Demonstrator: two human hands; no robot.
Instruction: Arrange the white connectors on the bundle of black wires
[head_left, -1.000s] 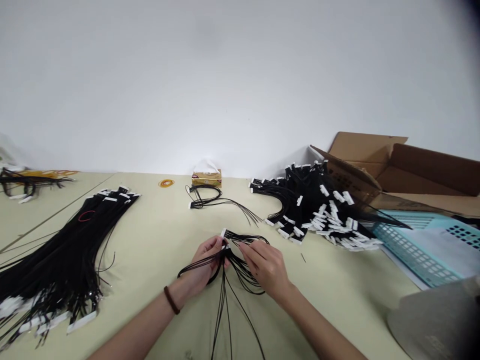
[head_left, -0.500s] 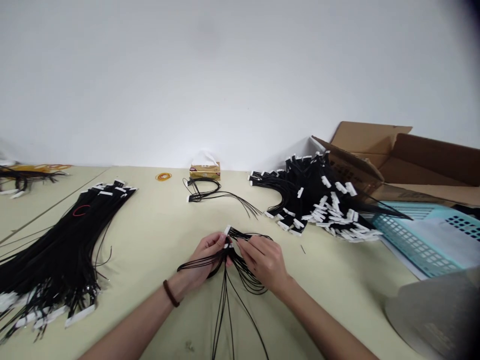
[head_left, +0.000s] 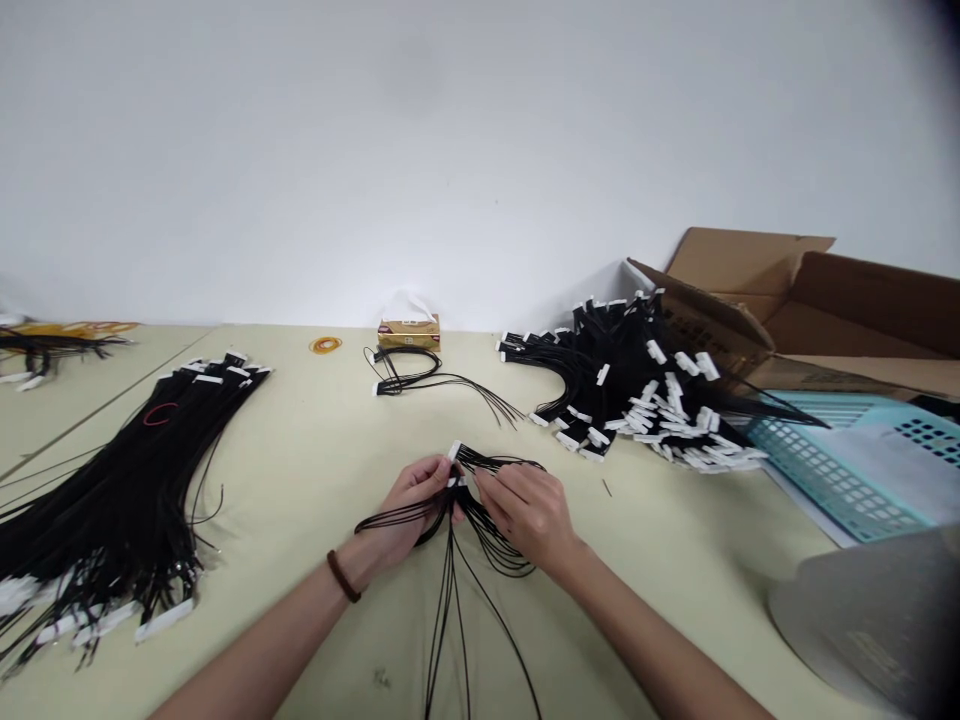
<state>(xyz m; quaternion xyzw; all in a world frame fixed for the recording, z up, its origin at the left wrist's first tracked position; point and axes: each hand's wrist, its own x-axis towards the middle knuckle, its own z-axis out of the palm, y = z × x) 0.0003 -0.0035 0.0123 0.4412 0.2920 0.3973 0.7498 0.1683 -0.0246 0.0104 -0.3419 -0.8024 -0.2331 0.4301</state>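
Observation:
Both hands meet at the middle of the pale green table (head_left: 315,470). My left hand (head_left: 412,500), with a brown band on the wrist, is closed on a small bundle of thin black wires (head_left: 480,520) near its white connector (head_left: 453,451). My right hand (head_left: 529,515) pinches the same bundle just to the right of that connector. Loops of wire stick out on both sides of the hands. Several loose wire ends trail toward me down the table.
A long sheaf of black wires with white connectors (head_left: 120,490) lies at the left. A heap of the same wires (head_left: 637,400) sits at the right, by an open cardboard box (head_left: 810,310) and a blue basket (head_left: 847,460). A tissue box (head_left: 409,330), rubber bands (head_left: 325,345) and a small wire loop (head_left: 412,375) lie at the back.
The hands keep working the same bundle and hardly move. The view has tipped slightly, so everything on the table sits a little higher in the picture.

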